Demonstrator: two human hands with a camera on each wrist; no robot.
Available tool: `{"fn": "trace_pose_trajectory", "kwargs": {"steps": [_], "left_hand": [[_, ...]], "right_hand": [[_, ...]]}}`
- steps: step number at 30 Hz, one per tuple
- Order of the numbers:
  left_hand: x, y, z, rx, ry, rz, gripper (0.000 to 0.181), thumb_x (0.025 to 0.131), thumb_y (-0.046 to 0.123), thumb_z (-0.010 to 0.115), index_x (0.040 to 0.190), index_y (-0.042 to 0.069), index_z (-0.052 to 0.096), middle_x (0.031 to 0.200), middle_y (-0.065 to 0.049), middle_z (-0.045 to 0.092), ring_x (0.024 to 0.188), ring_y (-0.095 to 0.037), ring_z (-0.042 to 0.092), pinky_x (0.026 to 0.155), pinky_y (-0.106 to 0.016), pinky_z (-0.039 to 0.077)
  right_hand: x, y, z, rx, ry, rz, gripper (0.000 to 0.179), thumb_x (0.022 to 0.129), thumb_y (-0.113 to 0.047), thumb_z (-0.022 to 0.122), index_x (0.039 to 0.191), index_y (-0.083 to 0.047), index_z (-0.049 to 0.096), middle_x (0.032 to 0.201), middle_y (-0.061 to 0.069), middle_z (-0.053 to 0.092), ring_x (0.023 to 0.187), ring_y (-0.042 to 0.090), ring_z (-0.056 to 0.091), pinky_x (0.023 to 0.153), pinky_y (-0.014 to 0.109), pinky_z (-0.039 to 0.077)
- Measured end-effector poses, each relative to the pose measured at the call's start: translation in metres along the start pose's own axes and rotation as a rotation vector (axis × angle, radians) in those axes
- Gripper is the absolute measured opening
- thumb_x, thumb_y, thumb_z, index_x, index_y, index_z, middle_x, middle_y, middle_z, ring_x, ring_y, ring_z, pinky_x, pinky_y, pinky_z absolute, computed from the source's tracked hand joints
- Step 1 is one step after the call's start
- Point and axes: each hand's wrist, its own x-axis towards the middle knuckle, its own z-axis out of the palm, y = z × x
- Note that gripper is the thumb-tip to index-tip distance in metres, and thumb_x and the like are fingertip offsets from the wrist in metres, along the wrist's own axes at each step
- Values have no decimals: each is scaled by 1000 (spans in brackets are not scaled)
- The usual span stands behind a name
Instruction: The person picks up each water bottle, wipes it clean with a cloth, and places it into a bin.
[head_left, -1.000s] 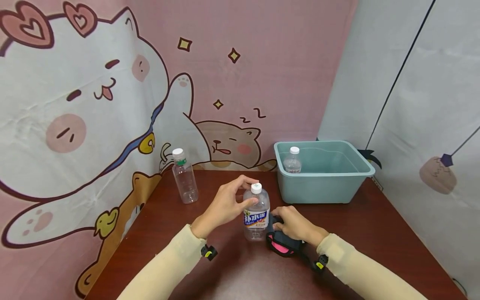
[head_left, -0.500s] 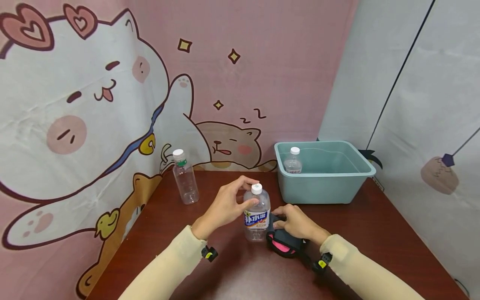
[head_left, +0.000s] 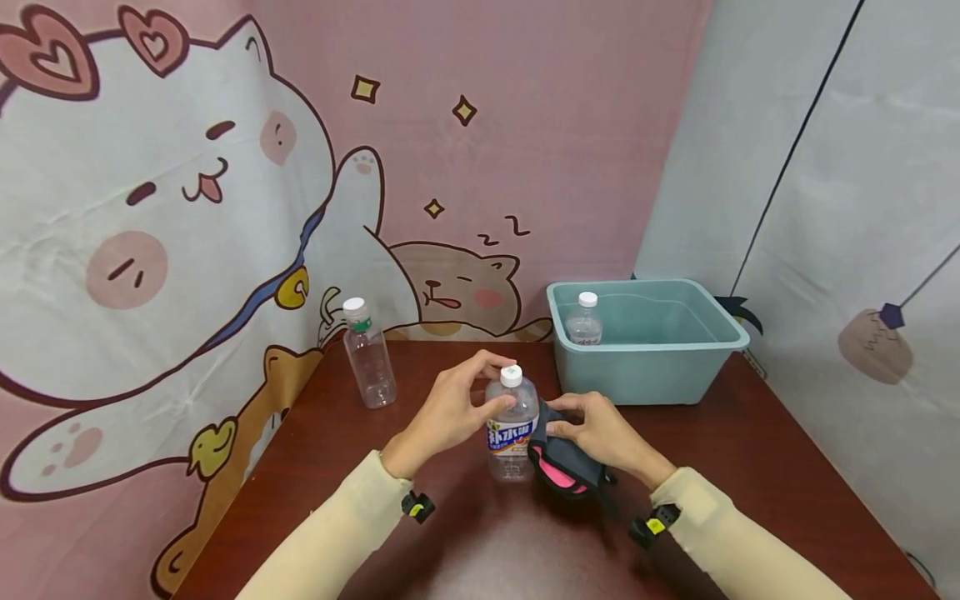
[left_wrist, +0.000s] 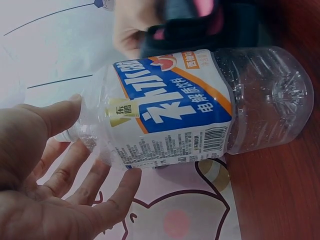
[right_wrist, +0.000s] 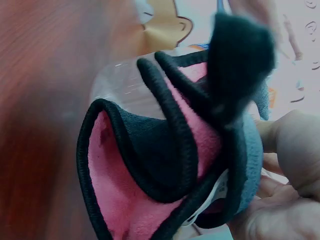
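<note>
A clear plastic bottle [head_left: 512, 437] with a white cap and a blue, white and orange label stands upright on the table. My left hand [head_left: 450, 406] holds it round the shoulder just below the cap, thumb on the near side; the left wrist view shows the fingers behind the bottle neck [left_wrist: 87, 132]. In my right hand [head_left: 600, 429] is a folded dark grey cloth piece [head_left: 566, 458] with pink lining and black edging, pinched at its upper part. The cloth is close against the bottle's right side. Its folds and a dark strap end [right_wrist: 240, 65] fill the right wrist view.
Another clear bottle [head_left: 371, 367] with a white cap and green neck band stands at the table's back left. A blue-green plastic bin [head_left: 637, 375] at the back right holds a capped bottle [head_left: 585, 323]. A cartoon-printed curtain [head_left: 585, 150] hangs behind the table.
My right hand has raised the cloth piece a little and tilted it, its left end now nearer the bottle label. The left hand and the bottle have stayed in place.
</note>
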Motion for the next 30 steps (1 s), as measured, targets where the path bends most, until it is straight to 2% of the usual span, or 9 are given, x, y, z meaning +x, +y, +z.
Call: {"fn": "trace_pose_trajectory", "kwargs": {"steps": [6, 13, 20, 30], "left_hand": [[0, 2, -1, 15, 5, 11, 54, 104, 16, 91, 152, 21, 67, 128, -6, 79, 125, -29, 77, 113, -57, 67], [-1, 5, -3, 50, 15, 46, 53, 103, 17, 92, 151, 19, 68, 128, -7, 81, 125, -29, 78, 116, -58, 66], [-1, 3, -1, 64, 25, 58, 51, 104, 17, 92, 149, 20, 69, 126, -6, 82, 125, -28, 79, 118, -56, 65], [-1, 4, -3, 61, 14, 54, 52, 103, 15, 92, 149, 19, 68, 130, -6, 81, 129, -28, 79, 121, -58, 63]], "right_hand": [[5, -21, -15, 16, 90, -78, 33, 105, -15, 88, 137, -6, 85, 126, 9, 87, 100, 12, 78, 82, 23, 64], [12, -48, -22, -67, 193, -184, 37, 99, -19, 95, 134, -9, 88, 116, 5, 86, 89, 12, 71, 73, 23, 59], [15, -64, -23, -87, 219, -220, 38, 98, -21, 96, 134, -12, 88, 117, 4, 86, 95, 16, 74, 77, 24, 63], [16, -65, -22, -90, 214, -218, 40, 98, -19, 96, 137, -10, 87, 120, 5, 86, 98, 18, 76, 82, 24, 66]]}}
